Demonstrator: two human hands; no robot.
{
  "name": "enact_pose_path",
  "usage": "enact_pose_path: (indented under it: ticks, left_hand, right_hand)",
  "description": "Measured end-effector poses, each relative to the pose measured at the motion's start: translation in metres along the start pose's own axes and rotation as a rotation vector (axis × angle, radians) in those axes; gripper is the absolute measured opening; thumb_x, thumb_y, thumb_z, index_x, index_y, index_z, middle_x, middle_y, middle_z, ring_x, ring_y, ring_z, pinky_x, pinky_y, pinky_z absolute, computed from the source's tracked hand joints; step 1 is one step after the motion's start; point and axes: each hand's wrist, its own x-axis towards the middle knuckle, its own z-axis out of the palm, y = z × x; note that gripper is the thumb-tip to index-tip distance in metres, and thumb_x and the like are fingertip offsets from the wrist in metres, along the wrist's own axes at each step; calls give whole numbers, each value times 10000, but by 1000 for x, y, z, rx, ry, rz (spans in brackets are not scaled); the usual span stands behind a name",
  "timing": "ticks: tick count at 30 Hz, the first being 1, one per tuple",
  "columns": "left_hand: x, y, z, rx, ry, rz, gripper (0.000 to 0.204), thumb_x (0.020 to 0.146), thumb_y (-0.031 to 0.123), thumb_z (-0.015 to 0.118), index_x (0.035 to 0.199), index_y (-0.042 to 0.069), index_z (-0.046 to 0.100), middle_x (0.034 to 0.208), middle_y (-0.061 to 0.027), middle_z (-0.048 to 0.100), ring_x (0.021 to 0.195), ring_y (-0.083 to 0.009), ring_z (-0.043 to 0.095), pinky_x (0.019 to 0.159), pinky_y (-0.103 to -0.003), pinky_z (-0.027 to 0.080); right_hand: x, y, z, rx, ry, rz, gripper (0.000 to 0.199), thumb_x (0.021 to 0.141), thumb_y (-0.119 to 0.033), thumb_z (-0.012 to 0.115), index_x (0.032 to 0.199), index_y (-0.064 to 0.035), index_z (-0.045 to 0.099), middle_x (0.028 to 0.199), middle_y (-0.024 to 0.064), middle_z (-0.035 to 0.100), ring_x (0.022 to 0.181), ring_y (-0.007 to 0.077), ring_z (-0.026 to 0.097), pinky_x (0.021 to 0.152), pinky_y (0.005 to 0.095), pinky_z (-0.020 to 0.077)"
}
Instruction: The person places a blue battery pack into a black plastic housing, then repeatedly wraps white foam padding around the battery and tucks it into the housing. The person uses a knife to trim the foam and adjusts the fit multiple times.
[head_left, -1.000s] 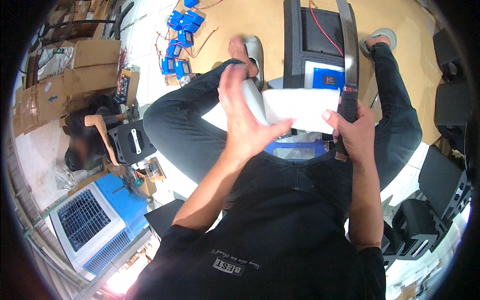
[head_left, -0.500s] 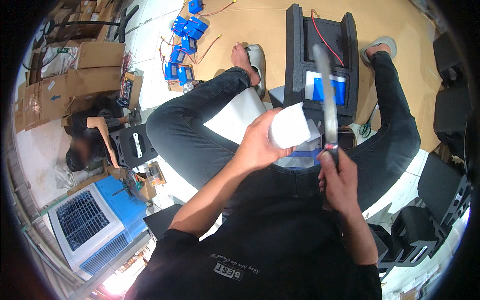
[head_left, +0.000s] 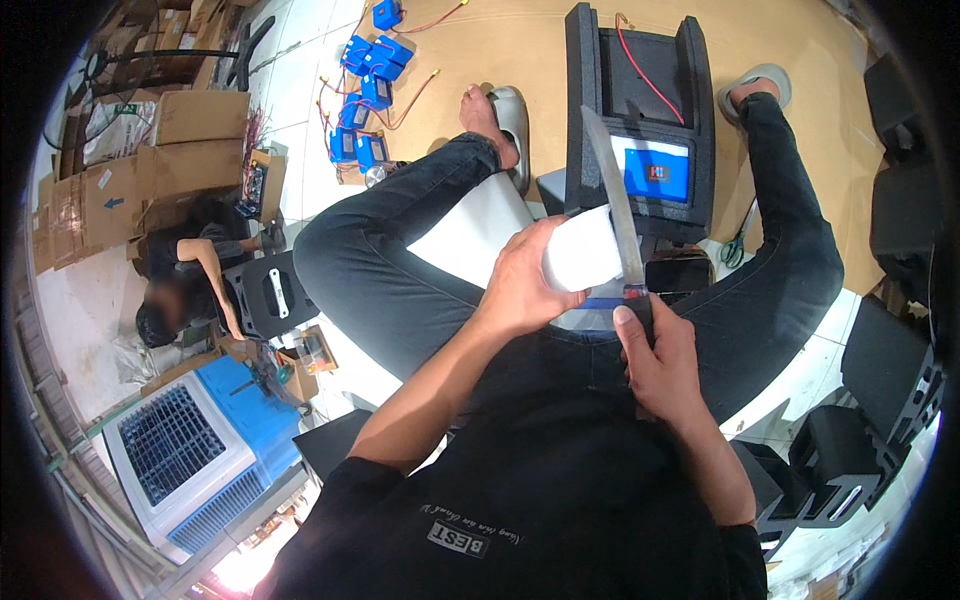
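My left hand point(head_left: 520, 285) is wrapped round a white foam block point(head_left: 582, 252) above my lap. A long-bladed knife point(head_left: 613, 185) is in my right hand point(head_left: 662, 360), fingers closed on its dark handle. Its blade points up and away, lying along the right side of the white block; whether it touches cannot be told. Beyond my hands a black foam housing point(head_left: 585, 130) stands between my legs. In it sit a blue-and-white pack point(head_left: 655, 180) and a red cable point(head_left: 643, 75).
Scissors point(head_left: 734, 250) with green handles lie by my right leg. Several blue battery packs point(head_left: 376, 92) with wires are at the far left. Another person point(head_left: 205, 265) works at the left, near cardboard boxes point(head_left: 190, 185) and an air cooler point(head_left: 185, 445). Black housings point(head_left: 835, 460) stand at the right.
The knife has swung left in my right hand, its blade now against or close beside the white foam block. My left hand keeps hold of the block with little movement.
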Motion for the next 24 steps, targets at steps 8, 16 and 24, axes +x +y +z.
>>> enact_pose_path:
  ticks: [8, 16, 24]
  left_hand:
    - [0, -2, -3, -58, 16, -19, 781, 612, 138, 906, 1322, 12, 604, 1188, -186, 692, 1126, -338, 677, 986, -418, 530]
    - [0, 1, -7, -28, 30, -1, 768, 595, 83, 906, 1302, 1, 619, 1140, -167, 709, 1070, -290, 706, 945, -388, 549]
    - [3, 6, -18, -40, 30, 36, 762, 604, 71, 909, 1304, -10, 620, 1113, -175, 715, 1030, -281, 718, 921, -385, 560]
  right_hand:
    - [-5, -10, 5, -91, 20, -153, 317, 1049, -284, 593, 1014, 31, 611, 753, 264, 639, 752, 494, 649, 697, 539, 470]
    - [-11, -13, 5, -138, -36, -106, 332, 1056, -269, 585, 999, 58, 574, 730, 280, 636, 723, 495, 654, 682, 550, 478]
    - [-13, -27, -3, -223, -153, 55, 351, 1053, -308, 595, 1132, 34, 605, 898, 268, 666, 856, 467, 624, 797, 533, 461]
